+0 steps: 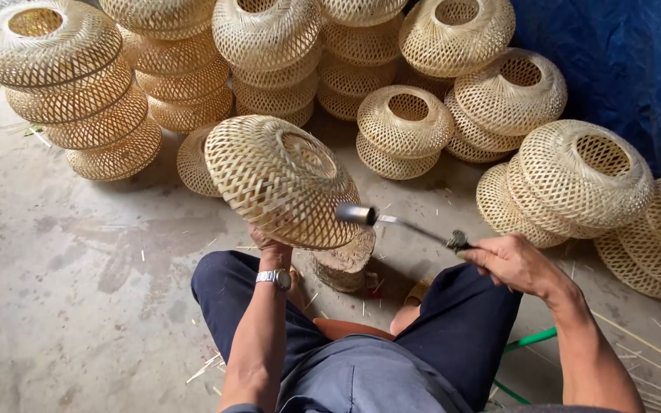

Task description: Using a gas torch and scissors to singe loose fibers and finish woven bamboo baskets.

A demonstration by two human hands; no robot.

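I sat low on the concrete floor with knees apart and a small wooden block between my feet. My left hand gripped the near lower rim of a woven bamboo shade, fingers closed under its edge and mostly hidden by it; the shade was held up above the block, tilted, its open ring facing up and to the far right. My right hand was closed in a fist around the handle of a small hammer, whose metal head hung just beside the shade's right rim; whether it touched the weave I could not tell. Judgement: short light taps suited this thin lattice; the rim should be backed firmly by the left hand and rotated between taps. Finished shades stood in stacks across the far side and to the right. Bamboo slivers littered the floor.
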